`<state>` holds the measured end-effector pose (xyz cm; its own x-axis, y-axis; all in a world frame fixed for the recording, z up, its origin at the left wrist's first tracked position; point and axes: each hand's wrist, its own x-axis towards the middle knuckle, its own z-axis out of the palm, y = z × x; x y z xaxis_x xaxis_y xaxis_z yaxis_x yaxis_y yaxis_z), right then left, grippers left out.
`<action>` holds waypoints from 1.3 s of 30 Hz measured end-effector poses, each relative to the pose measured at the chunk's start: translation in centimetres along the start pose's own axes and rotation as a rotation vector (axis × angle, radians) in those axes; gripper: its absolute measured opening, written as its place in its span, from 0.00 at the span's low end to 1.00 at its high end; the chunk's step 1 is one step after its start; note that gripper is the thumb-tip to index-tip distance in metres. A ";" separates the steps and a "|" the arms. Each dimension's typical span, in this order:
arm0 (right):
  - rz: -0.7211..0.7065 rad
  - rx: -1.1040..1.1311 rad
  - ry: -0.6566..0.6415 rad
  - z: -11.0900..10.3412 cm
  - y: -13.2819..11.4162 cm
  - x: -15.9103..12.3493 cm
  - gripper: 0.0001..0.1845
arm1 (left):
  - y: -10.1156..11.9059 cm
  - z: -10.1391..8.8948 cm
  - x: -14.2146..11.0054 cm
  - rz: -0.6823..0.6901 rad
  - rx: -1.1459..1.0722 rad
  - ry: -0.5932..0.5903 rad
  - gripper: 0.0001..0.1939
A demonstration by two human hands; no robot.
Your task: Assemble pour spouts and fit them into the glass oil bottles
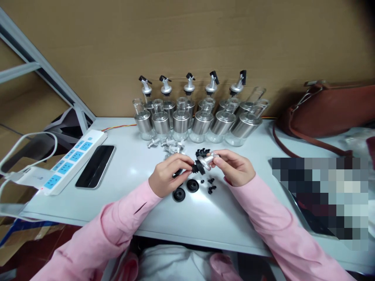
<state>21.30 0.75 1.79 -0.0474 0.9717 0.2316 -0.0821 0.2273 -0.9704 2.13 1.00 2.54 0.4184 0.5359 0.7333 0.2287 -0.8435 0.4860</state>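
Observation:
Above the table's middle, my left hand (170,174) pinches the ribbed black stopper (199,168). My right hand (238,168) grips the narrow end of a silver bottle pourer spout (206,162). Spout and stopper are in contact, tilted; I cannot tell how firmly they are joined. Below my hands lie black discs (192,185), partly covered on the left, and several tiny black pieces (212,189). More small black parts (202,151) are heaped just behind. Loose silver spouts (172,145) lie beyond my left hand.
Glass bottles (181,120) with metal sleeves stand in rows at the back; several rear ones carry pourers (211,82). A power strip (74,160) and a phone (95,166) lie left. At right are a brown bag (331,111) and a pixelated flat object (325,195).

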 end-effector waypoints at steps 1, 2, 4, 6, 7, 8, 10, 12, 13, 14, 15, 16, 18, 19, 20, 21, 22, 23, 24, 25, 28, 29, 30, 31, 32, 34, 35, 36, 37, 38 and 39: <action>-0.009 -0.018 0.008 0.0 -0.1 0.0 0.12 | 0.0 0.0 0.0 0.003 -0.003 -0.003 0.06; -0.016 -0.044 0.020 0.1 -0.1 -0.1 0.11 | 0.0 0.0 0.0 0.005 -0.008 -0.009 0.07; -0.025 -0.092 0.055 0.1 -0.3 -0.2 0.09 | -0.1 0.2 0.0 0.005 -0.023 -0.010 0.10; -0.026 -0.123 0.083 0.1 -0.3 -0.3 0.09 | -0.3 0.3 -0.1 0.010 -0.046 0.015 0.16; -0.024 -0.136 0.088 0.1 -0.3 -0.3 0.09 | -0.4 0.4 -0.2 0.011 -0.057 0.023 0.20; -0.020 -0.144 0.087 0.2 -0.3 -0.4 0.09 | -0.4 0.5 -0.2 0.012 -0.063 0.021 0.25; -0.023 -0.136 0.077 0.2 -0.2 -0.5 0.10 | -0.6 0.6 -0.4 0.015 -0.054 -0.023 0.31; -0.085 -0.129 0.033 0.2 -0.3 -0.6 0.12 | -0.6 0.6 -0.4 0.011 -0.012 -0.095 0.30; -0.151 -0.148 -0.009 0.3 -0.3 -0.6 0.12 | -0.5 0.5 -0.4 0.010 0.012 -0.116 0.29; -0.234 -0.191 -0.057 0.3 -0.3 -0.6 0.11 | -0.5 0.5 -0.5 0.007 0.032 -0.123 0.27; -0.327 -0.260 -0.100 0.5 -0.4 -0.6 0.11 | -0.5 0.4 -0.4 -0.001 0.048 -0.115 0.25; -0.421 -0.342 -0.130 0.6 -0.4 -0.6 0.11 | -0.5 0.4 -0.4 -0.010 0.057 -0.098 0.24; -0.583 -0.505 -0.135 0.9 -0.4 -0.5 0.16 | -0.5 0.4 -0.4 -0.026 0.064 -0.058 0.22; -0.639 -0.568 -0.118 1.1 -0.4 -0.5 0.19 | -0.4 0.4 -0.4 -0.030 0.066 -0.046 0.22; -0.680 -0.616 -0.105 1.3 -0.4 -0.5 0.21 | -0.4 0.4 -0.4 -0.032 0.069 -0.040 0.22; -0.704 -0.646 -0.097 1.4 -0.4 -0.5 0.22 | -0.4 0.5 -0.5 -0.032 0.073 -0.039 0.22; -0.715 -0.661 -0.096 1.5 -0.3 -0.5 0.22 | -0.4 0.5 -0.5 -0.031 0.080 -0.041 0.21; -0.718 -0.668 -0.100 1.5 -0.3 -0.6 0.22 | -0.4 0.6 -0.5 -0.033 0.090 -0.043 0.21; -0.718 -0.671 -0.107 1.6 -0.3 -0.6 0.22 | -0.3 0.6 -0.5 -0.035 0.101 -0.048 0.21; -0.719 -0.673 -0.114 1.6 -0.3 -0.6 0.22 | -0.3 0.7 -0.6 -0.038 0.113 -0.056 0.20; -0.723 -0.686 -0.109 1.6 -0.3 -0.6 0.21 | -0.3 0.8 -0.6 -0.036 0.150 -0.082 0.19; -0.721 -0.690 -0.105 1.5 -0.3 -0.6 0.21 | -0.3 0.8 -0.7 -0.030 0.158 -0.086 0.19; -0.718 -0.695 -0.104 1.5 -0.3 -0.6 0.21 | -0.3 0.8 -0.7 -0.024 0.164 -0.087 0.19; -0.714 -0.702 -0.107 1.5 -0.3 -0.7 0.22 | -0.2 0.9 -0.7 -0.019 0.168 -0.085 0.19; -0.707 -0.711 -0.113 1.5 -0.3 -0.7 0.22 | -0.2 0.9 -0.7 -0.016 0.170 -0.083 0.19; -0.695 -0.727 -0.122 1.4 -0.2 -0.8 0.22 | -0.2 0.9 -0.7 -0.022 0.171 -0.081 0.19; -0.690 -0.734 -0.124 1.4 -0.2 -0.8 0.22 | -0.1 0.9 -0.7 -0.028 0.171 -0.084 0.19; -0.687 -0.740 -0.125 1.4 -0.3 -0.8 0.21 | -0.1 0.9 -0.7 -0.033 0.168 -0.088 0.18; -0.686 -0.746 -0.125 1.4 -0.3 -0.9 0.21 | -0.1 1.0 -0.7 -0.037 0.164 -0.090 0.18; -0.690 -0.751 -0.125 1.4 -0.3 -0.9 0.21 | -0.1 1.0 -0.6 -0.038 0.157 -0.091 0.18; -0.696 -0.756 -0.125 1.4 -0.4 -0.9 0.20 | -0.1 1.0 -0.6 -0.036 0.149 -0.090 0.19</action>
<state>19.98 -0.31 2.04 -0.3352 0.6059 0.7214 0.5136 0.7595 -0.3992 2.68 0.75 1.55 0.4829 0.5659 0.6682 0.3696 -0.8235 0.4303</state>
